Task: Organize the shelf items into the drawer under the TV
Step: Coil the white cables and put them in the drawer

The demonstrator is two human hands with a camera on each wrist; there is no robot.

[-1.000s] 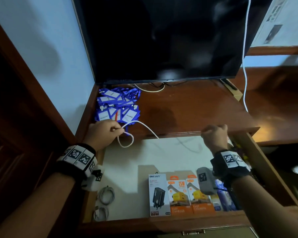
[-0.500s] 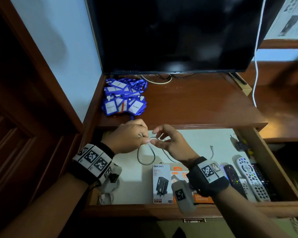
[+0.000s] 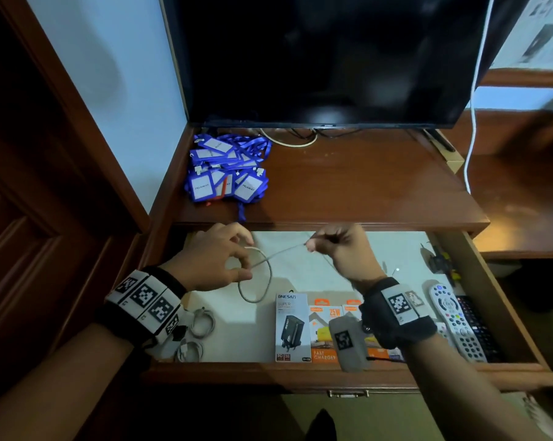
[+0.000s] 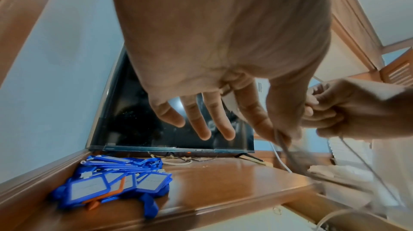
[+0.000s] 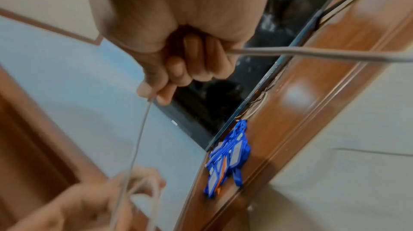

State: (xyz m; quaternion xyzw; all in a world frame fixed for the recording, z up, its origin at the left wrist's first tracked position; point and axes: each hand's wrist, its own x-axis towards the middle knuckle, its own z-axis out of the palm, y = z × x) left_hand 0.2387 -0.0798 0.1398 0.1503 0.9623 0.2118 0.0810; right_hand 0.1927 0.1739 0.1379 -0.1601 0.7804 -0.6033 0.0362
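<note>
over the open drawer (image 3: 357, 375), just below the shelf (image 3: 364, 186) edge, both hands work one thin white cable (image 3: 262, 281). the left hand (image 3: 214, 259) sits at about 9 o'clock of the drawer, its thumb and forefinger curled around a hanging loop of the cable while the other fingers (image 4: 201, 125) spread loose. the right hand (image 3: 342, 249), near 12 o'clock, has its grip clamped on the cable: the pinch of thumb and forefinger shows in the right wrist view, with the line running taut down toward the left hand and a free tail trailing out the other side.

by my reading, the step in hand is coiling this cable so it can be laid in the drawer. two wound cables (image 3: 195, 335) already lie at the drawer's 7 o'clock, charger boxes (image 3: 307, 329) at 6 o'clock and remotes (image 3: 456, 323) at 4 o'clock.

the next move calls for feeding the taut stretch round into another loop, keeping the coil from springing open, then setting it near the other cables. the pile of blue lanyard badges (image 3: 227, 173) is still on the shelf at 10 o'clock, under the tv (image 3: 326, 58), so the task is likely partway done.
</note>
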